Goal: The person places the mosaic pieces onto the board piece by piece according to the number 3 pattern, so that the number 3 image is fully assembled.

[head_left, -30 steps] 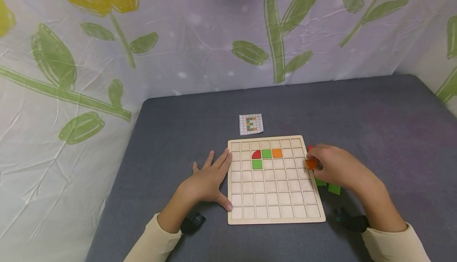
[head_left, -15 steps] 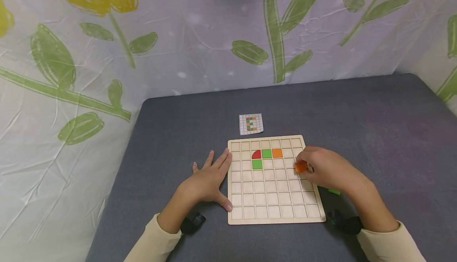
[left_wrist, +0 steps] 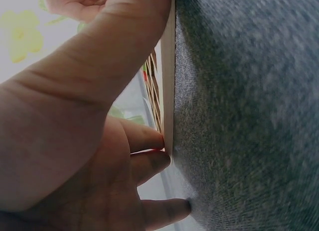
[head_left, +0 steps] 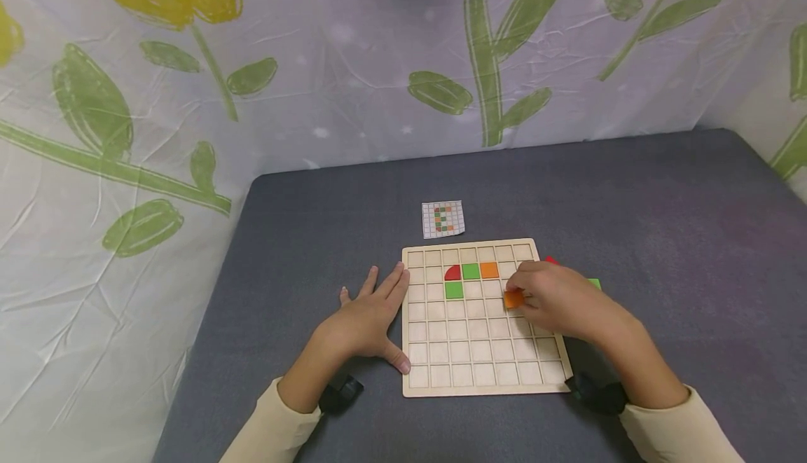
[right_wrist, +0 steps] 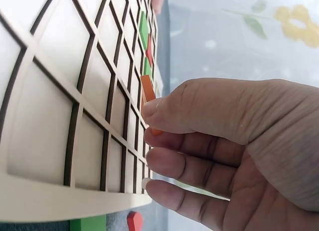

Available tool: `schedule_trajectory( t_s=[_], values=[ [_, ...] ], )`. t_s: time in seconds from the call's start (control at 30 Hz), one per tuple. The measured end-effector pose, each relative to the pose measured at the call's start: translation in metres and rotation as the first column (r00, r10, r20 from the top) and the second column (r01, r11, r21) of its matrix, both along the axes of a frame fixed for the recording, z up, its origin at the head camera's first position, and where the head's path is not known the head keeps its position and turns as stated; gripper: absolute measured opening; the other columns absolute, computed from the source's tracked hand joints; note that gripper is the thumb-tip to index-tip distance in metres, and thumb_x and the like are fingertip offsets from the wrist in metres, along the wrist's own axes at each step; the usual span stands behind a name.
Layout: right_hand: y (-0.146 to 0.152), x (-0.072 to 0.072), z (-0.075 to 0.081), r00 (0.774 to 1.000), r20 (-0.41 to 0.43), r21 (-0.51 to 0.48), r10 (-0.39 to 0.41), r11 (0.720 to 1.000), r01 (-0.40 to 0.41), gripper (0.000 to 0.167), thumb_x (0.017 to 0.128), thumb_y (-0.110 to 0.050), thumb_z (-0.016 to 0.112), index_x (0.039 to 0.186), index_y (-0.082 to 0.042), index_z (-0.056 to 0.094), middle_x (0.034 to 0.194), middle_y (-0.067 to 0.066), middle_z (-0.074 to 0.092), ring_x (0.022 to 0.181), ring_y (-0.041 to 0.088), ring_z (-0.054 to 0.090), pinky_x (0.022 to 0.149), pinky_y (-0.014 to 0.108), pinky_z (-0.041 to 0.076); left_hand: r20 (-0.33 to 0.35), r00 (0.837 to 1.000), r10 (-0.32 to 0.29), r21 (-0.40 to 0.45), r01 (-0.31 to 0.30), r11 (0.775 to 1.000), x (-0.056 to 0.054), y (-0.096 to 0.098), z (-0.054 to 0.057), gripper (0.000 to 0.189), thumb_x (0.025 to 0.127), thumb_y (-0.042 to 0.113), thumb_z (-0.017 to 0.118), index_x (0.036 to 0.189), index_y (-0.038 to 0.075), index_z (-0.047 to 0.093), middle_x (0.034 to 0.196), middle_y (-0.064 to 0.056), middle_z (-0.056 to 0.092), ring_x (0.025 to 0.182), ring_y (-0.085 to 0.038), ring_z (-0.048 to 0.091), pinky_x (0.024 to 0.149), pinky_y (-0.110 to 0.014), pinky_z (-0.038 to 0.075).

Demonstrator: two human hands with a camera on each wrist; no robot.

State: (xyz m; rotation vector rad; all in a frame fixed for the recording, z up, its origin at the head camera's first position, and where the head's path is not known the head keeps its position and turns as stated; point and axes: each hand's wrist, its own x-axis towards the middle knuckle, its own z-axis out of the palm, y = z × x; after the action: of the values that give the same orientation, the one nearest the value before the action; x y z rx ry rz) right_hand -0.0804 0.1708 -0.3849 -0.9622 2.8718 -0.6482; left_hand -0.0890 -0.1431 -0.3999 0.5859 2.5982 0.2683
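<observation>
A square wooden grid board (head_left: 468,392) lies on the dark table. In its upper cells sit a red quarter-round tile (head_left: 453,273), a green tile (head_left: 471,272), an orange tile (head_left: 489,270) and, below the red one, another green tile (head_left: 454,290). My right hand (head_left: 561,298) pinches a second orange square tile (head_left: 513,299) between thumb and fingertips, over the board's right half; the right wrist view shows this orange tile (right_wrist: 147,89) tilted just off the grid. Spread flat, my left hand (head_left: 362,323) rests with fingertips and thumb along the board's left edge.
Behind the board lies a small paper card (head_left: 443,219) printed with a coloured grid pattern. Partly hidden by my right hand, a red piece (head_left: 551,260) and a green tile (head_left: 594,284) lie off the board's right edge. A flower-printed sheet (head_left: 353,64) hangs behind the table.
My right hand has carried the orange tile leftward from the board's right edge to over its cells. The left hand stays in place at the left edge.
</observation>
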Motion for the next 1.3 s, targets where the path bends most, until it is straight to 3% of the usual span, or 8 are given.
schedule_trajectory(
  t_s=[0.17,0.43,0.73,1.3],
  values=[
    [-0.005,-0.001,0.0,1.0,-0.002,0.002,0.023,1.0,-0.023,0.021,0.076,0.003,0.077,0.093,-0.009,0.075,0.089,-0.005,0.064,0.082,0.012,0.059,0.071,0.032,0.053,0.003,1.0,0.003,-0.007,-0.003,1.0,0.0,0.0,0.001,0.149,0.047,0.059,0.095,0.162,0.013,0.012,0.168,-0.004,0.004,0.15,-0.043,0.0,0.1,-0.082,0.013],
    [-0.016,0.0,-0.003,1.0,-0.007,-0.004,0.022,1.0,-0.022,0.024,0.075,0.007,0.07,0.092,-0.009,0.075,0.089,-0.006,0.063,0.081,0.012,0.059,0.068,0.03,0.051,0.002,1.0,0.001,-0.002,-0.001,1.0,0.0,0.0,0.001,0.149,0.048,0.059,0.095,0.162,0.013,0.012,0.168,-0.004,0.004,0.15,-0.043,-0.001,0.1,-0.082,0.013],
    [-0.028,0.0,-0.005,0.999,-0.028,0.013,0.04,0.999,-0.04,0.018,0.077,0.003,0.075,0.09,-0.011,0.074,0.085,-0.005,0.06,0.077,0.01,0.055,0.069,0.03,0.051,0.003,1.0,0.002,-0.006,-0.002,1.0,0.0,0.0,0.001,0.149,0.047,0.059,0.095,0.162,0.013,0.012,0.168,-0.004,0.004,0.15,-0.043,-0.001,0.099,-0.082,0.013],
    [-0.049,-0.001,-0.01,0.994,-0.063,-0.002,0.09,0.996,-0.091,0.019,0.076,0.005,0.071,0.083,-0.012,0.07,0.079,-0.006,0.057,0.073,0.01,0.052,0.066,0.028,0.049,0.015,1.0,-0.001,-0.008,0.001,1.0,0.001,0.001,0.004,0.146,0.049,0.057,0.095,0.162,0.012,0.013,0.168,-0.005,0.005,0.15,-0.043,0.0,0.1,-0.082,0.013]
  ],
)
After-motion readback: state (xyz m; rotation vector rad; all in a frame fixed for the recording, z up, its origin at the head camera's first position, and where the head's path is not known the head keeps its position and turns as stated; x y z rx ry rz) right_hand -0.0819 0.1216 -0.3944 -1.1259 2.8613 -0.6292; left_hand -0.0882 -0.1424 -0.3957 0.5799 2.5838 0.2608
